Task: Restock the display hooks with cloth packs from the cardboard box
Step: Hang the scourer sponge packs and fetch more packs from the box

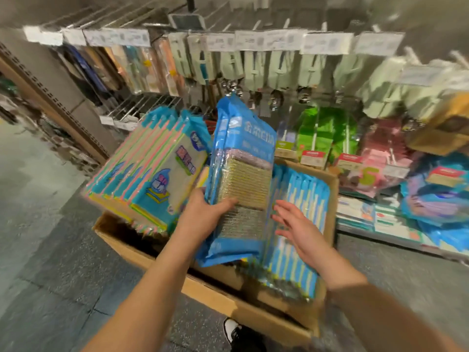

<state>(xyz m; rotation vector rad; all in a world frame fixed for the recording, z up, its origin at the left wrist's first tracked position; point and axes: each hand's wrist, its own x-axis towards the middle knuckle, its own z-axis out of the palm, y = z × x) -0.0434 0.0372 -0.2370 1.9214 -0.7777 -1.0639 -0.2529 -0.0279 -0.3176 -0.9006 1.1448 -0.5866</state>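
Left hand (203, 212) gripped a blue bundle of cloth packs (241, 179), raised upright above the cardboard box (210, 293). Right hand (297, 222) spread open beside it, over packs still boxed (297, 224). Display hooks (253, 29) hung behind.

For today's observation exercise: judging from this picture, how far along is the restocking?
Done: nothing clearly. In hand: the left hand grips a blue cloth pack above the cardboard box; the right hand is open beside it. Left: packs in the box remain.
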